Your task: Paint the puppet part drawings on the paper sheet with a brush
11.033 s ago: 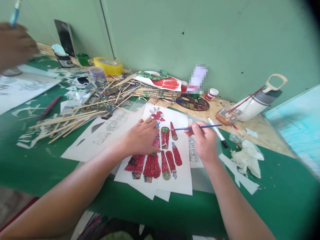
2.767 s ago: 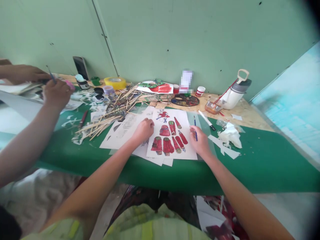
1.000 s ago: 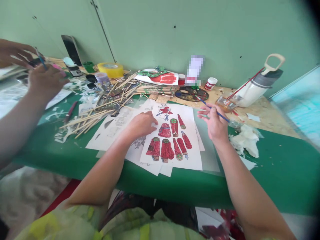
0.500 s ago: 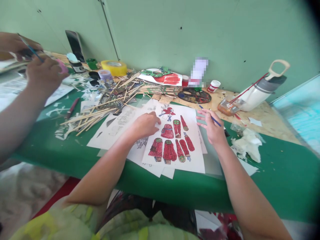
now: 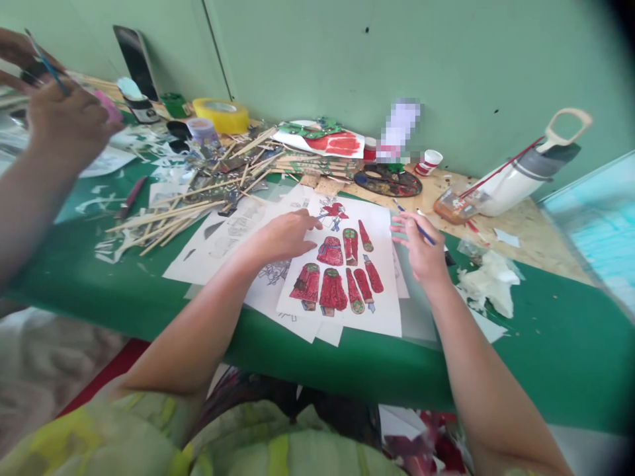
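My left hand (image 5: 292, 235) rests at the left edge of a white sheet (image 5: 381, 264) printed with red and green costume pieces, its fingers apart and holding nothing. At the sheet's right edge, my right hand (image 5: 419, 241) holds a thin blue paintbrush (image 5: 425, 233) that points up and left, with some fingers spread. A small figure in red (image 5: 333, 213) is at the top of the sheet. Other papers (image 5: 231, 231) with black line drawings lie beneath and to the left.
Wooden sticks (image 5: 163, 218) lie in a pile at the left. Behind stand yellow tape (image 5: 221, 116), a dark palette (image 5: 389, 182) and a white bottle (image 5: 516, 182). Crumpled tissue (image 5: 491, 284) lies right. Another person's hand (image 5: 69, 122) holds a brush at the far left.
The view has shifted slightly. My left hand stays by the sheet's left edge, and my right hand still holds the brush. The other person's hands appear farther left and higher.
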Action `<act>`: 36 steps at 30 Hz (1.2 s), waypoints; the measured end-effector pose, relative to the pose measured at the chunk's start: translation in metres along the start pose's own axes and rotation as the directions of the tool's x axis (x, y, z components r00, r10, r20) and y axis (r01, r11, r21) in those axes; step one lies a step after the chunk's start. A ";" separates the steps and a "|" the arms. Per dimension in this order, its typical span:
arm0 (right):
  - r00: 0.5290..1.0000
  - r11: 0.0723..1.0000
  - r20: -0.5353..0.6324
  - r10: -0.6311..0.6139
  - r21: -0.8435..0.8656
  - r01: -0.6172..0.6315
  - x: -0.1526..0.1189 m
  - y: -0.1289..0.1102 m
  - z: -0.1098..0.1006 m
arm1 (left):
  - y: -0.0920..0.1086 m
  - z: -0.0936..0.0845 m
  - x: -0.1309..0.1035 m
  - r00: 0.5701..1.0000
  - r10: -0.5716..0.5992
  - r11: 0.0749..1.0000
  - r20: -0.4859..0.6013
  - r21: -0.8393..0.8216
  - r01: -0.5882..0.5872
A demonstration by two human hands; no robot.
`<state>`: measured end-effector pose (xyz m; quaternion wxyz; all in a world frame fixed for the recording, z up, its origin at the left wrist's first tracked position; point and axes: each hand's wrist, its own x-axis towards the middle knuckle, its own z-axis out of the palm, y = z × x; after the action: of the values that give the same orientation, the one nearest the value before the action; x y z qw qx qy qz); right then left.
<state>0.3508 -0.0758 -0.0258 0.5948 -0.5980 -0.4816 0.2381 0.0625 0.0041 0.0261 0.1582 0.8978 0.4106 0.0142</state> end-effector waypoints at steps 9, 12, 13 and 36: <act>1.000 0.999 0.013 -0.020 -0.042 0.021 0.000 0.002 0.001 | 0.001 -0.001 0.000 1.000 0.006 0.997 -0.011 -0.079 -0.007; 1.000 0.999 0.005 -0.018 -0.050 0.018 0.000 0.003 0.000 | 0.002 -0.001 0.001 1.000 0.008 0.994 -0.020 -0.107 -0.010; 1.000 0.998 0.006 -0.021 -0.056 0.021 0.000 0.003 -0.001 | 0.002 0.000 0.002 1.000 0.010 0.994 -0.023 -0.109 -0.012; 0.997 0.983 -0.029 -0.078 -0.170 0.072 0.006 0.011 -0.004 | -0.001 0.013 0.012 0.996 0.081 0.997 -0.040 -0.004 -0.082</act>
<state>0.3603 -0.0711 -0.0341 0.5590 -0.6319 -0.5115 0.1630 0.0711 0.0101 0.0123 0.1518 0.9129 0.3767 0.0398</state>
